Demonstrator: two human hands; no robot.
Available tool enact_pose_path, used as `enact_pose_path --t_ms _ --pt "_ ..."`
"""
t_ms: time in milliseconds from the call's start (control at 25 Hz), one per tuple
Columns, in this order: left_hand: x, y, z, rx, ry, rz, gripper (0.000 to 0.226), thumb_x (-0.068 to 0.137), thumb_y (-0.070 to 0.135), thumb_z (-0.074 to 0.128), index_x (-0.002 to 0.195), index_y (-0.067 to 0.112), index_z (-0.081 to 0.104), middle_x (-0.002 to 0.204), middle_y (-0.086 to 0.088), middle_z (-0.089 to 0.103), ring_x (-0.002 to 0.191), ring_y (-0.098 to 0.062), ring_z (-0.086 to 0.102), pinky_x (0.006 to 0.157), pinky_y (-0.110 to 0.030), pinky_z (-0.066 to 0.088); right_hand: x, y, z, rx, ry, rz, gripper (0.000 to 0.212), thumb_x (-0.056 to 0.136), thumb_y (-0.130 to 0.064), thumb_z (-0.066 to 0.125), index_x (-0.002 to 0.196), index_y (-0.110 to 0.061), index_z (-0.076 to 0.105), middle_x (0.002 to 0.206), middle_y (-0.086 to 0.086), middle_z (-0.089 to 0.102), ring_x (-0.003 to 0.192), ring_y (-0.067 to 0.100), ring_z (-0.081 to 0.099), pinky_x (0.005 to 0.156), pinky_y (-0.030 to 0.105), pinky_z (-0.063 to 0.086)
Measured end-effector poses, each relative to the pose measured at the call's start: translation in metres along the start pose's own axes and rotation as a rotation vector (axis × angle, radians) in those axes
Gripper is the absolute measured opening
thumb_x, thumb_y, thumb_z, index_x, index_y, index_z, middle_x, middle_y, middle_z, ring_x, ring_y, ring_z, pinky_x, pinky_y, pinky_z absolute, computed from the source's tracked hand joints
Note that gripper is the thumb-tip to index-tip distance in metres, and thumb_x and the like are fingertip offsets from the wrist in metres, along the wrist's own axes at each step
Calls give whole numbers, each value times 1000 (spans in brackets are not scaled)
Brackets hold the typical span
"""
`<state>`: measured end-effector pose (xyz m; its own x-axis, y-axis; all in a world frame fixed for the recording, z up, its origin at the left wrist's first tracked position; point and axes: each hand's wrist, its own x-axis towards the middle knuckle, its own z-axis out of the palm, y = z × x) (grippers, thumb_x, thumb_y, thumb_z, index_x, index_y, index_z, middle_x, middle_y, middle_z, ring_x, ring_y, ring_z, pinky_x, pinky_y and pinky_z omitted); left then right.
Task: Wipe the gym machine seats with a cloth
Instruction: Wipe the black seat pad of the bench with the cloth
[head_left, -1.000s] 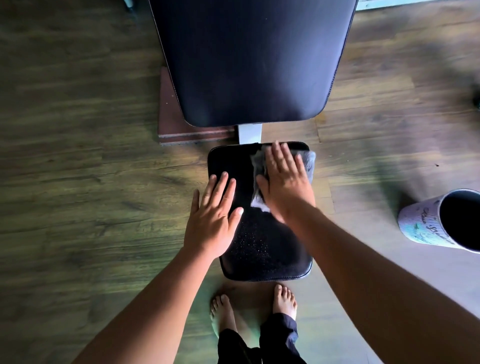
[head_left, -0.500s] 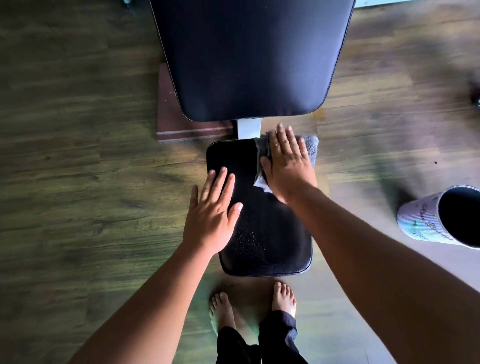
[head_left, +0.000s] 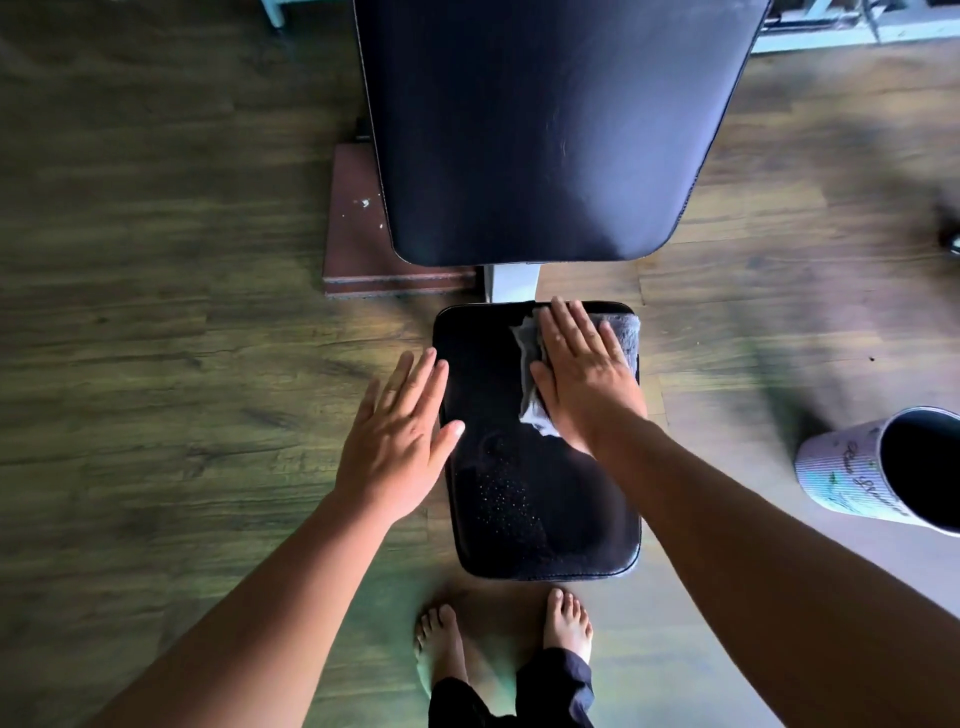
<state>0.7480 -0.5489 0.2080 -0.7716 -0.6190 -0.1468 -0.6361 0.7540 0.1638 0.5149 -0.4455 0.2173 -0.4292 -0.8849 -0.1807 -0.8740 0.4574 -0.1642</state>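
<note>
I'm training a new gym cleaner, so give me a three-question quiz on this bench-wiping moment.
1. True or false: the right hand presses the cloth flat on the seat pad.
2. Which part of the seat pad is the cloth on? A) far right corner B) near left corner C) near edge
3. Fill in: the left hand lies open at the seat pad's ____ edge.

Key: 1 true; 2 A; 3 left. The speckled near part of the pad lies outside the cloth, and the backrest has no hand on it.
</note>
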Motion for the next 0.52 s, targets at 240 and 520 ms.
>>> enact_pose_path --t_ms 240,520 --pt "-5 -3 5 -14 -16 20 72 103 56 24 163 16 12 172 3 4 158 -19 5 126 -48 20 -84 -39 12 6 -46 -103 67 105 -47 22 161 -16 4 170 1 -4 156 17 -8 127 42 4" --pt "-7 -12 6 -28 -12 50 73 103 57 25 163 17 14 171 3 7 158 -20 11 125 -49 23 8 -24 2 -7 -3 -70 65 104 -46 22 161 -19 7 170 0 2 156 18 -3 127 43 5"
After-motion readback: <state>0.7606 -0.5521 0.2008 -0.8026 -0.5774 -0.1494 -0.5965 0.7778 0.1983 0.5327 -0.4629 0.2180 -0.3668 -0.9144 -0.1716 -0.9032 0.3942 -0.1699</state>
